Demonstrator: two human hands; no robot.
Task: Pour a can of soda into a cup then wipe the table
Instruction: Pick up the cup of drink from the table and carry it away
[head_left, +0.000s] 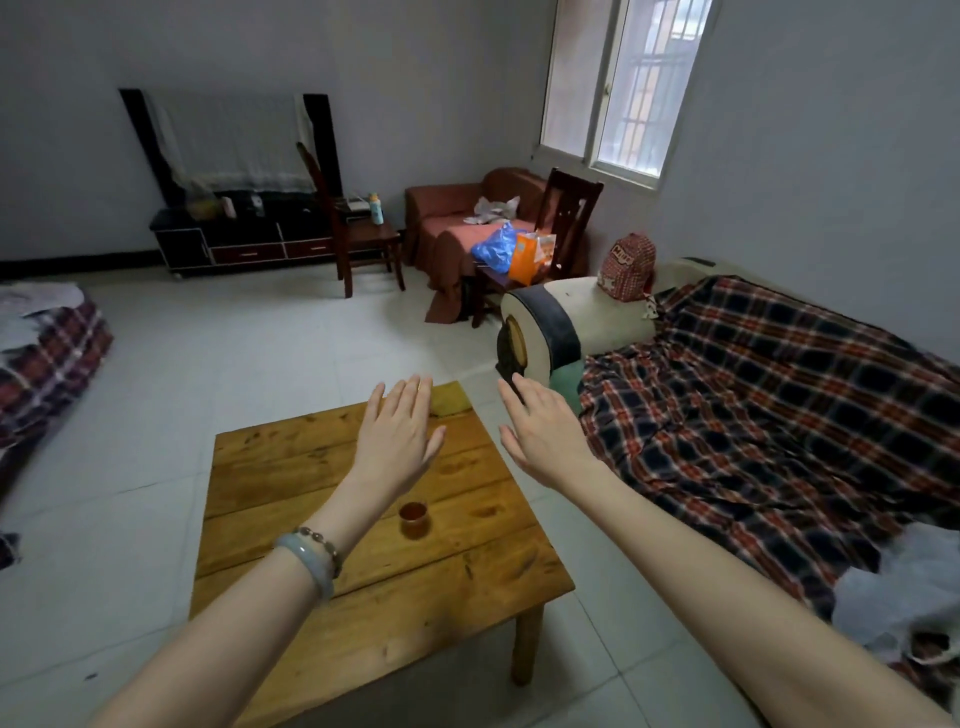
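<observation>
Your left hand (397, 436) was stretched out flat, palm down, fingers together and empty, raised over the far half of the wooden surface (322, 618). A pale bangle (306, 564) and a bead bracelet circled that wrist. Your right hand (545, 436) matched it: flat, released, holding nothing, and it hung past the surface's right edge, over the floor between the surface and the sofa arm (550, 322). Neither hand touched anything.

The cup (413, 518), small and clear with dark reddish drink already in it, stood upright on the surface, near its middle. It lay behind both hands, back toward your body, just to the right of your left forearm and below your left palm. Your left hand was plainly the nearer one; your right would have had to cross inward and come back.

At the far corner of the surface, just beyond your left fingertips, lay something flat and yellow (451, 401), possibly a wiping cloth, though I could not tell for sure. Your left hand was nearest to that as well.

No soda can showed anywhere in view. With drink in the cup, the pour looked finished, and the wiping seemed to be what remained
</observation>
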